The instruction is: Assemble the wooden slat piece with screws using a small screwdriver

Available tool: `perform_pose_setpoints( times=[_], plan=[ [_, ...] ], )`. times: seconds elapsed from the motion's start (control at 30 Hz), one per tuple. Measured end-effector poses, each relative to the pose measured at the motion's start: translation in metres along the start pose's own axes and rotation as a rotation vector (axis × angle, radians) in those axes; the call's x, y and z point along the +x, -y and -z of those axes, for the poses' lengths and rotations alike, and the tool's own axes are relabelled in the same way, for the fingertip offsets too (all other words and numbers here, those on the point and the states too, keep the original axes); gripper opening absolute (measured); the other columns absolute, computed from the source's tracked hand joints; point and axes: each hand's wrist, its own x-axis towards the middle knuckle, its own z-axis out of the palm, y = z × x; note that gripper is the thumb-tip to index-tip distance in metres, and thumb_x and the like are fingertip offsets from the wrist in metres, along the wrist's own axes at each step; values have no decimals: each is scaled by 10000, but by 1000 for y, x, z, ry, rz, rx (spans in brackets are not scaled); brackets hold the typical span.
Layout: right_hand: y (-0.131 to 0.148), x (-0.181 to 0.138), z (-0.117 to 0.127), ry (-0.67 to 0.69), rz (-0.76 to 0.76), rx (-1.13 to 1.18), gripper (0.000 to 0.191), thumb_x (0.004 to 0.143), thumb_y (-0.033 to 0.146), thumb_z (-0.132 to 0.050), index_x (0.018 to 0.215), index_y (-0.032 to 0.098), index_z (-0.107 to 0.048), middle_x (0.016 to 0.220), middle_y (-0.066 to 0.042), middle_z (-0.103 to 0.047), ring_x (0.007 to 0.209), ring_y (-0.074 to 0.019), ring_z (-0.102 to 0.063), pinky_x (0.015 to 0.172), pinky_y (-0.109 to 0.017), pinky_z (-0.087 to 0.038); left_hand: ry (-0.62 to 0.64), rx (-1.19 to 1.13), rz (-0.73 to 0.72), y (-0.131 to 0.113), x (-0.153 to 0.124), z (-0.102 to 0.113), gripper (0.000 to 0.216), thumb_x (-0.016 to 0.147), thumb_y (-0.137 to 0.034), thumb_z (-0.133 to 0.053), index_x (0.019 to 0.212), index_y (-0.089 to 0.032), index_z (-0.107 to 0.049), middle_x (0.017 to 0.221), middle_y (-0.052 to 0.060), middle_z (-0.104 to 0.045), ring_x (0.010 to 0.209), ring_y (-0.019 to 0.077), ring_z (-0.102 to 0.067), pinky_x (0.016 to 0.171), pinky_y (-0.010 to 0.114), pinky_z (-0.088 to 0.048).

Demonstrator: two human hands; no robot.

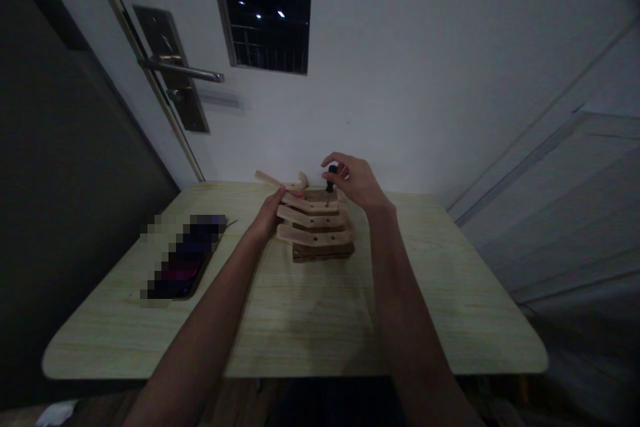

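In the middle of the tabletop (410, 320), a brown board (323, 252) carries three bent wooden strips laid across it: the near strip (295, 235), the middle strip (295, 216) and the far strip (295, 201). We judge them light, stiff and rather smooth; the wood should not bend much, but the thin ends may split if they are forced. The board looks like the heavier part, so we would take hold of it by its 3 o'clock and 9 o'clock edges, not by the strips' free ends.

Taking the board as the centre of our clock, the left grip (273, 209) is between 9 and 10, closed, as it seems, around the left end of the far strip. At 1 o'clock, the right grip (359, 180) holds with bent fingers the black handle of a screwdriver (331, 177), which stands nearly upright, its tip down at the far strip. Near 11 o'clock lies a hooked wooden piece (270, 179); we cannot tell whether it touches the board. Toward 8 o'clock rests a dark flat device (197, 250), well apart. Farther out, between 10 and 11, is a door handle (187, 71).
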Motion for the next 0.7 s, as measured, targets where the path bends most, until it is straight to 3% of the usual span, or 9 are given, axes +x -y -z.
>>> perform_pose_setpoints(
  times=[0.07, 0.17, 0.27, 0.43, 0.7],
  plan=[
    [-1, -1, -2, 9, 19, 0, 153, 880, 281, -594, 960, 198, -694, 882, -55, -684, 724, -157, -584, 730, -307, -475, -8, 11, -14, 3, 1, 1, 593, 814, -674, -506, 959, -137, -713, 926, 105, -757, 869, 265, -695, 789, 347, -517],
    [-2, -2, -4, 5, 16, -5, 272, 883, 211, -537, 1111, 168, -681, 1061, -112, -702, 781, -172, -612, 774, -332, -504, -14, -20, -19, 6, 2, 2, 591, 822, -679, -494, 945, -144, -715, 924, 100, -755, 857, 254, -693, 792, 338, -517],
    [-2, -2, -4, 24, 11, -10, 384, 840, 103, -479, 1178, 153, -656, 1119, -122, -700, 831, -177, -630, 788, -330, -515, 2, -102, 3, 7, 2, 0, 599, 830, -685, -473, 951, -148, -710, 923, 89, -752, 838, 238, -689, 798, 331, -516],
    [3, -3, 0, 63, 51, 54, 367, 844, 91, -443, 1119, 197, -662, 952, -50, -702, 783, -150, -625, 761, -295, -507, 2, -158, 21, 6, 2, -3, 529, 817, -616, -514, 924, -137, -711, 906, 77, -747, 833, 231, -677, 810, 326, -510],
    [2, -1, 2, -1, 9, 42, 105, 811, 215, -635, 905, 189, -673, 668, 12, -565, 639, -132, -539, 646, -269, -437, -3, -125, 17, 1, 2, -4, 529, 766, -612, -576, 930, -125, -703, 908, 89, -747, 862, 254, -677, 826, 350, -510]
  ],
)
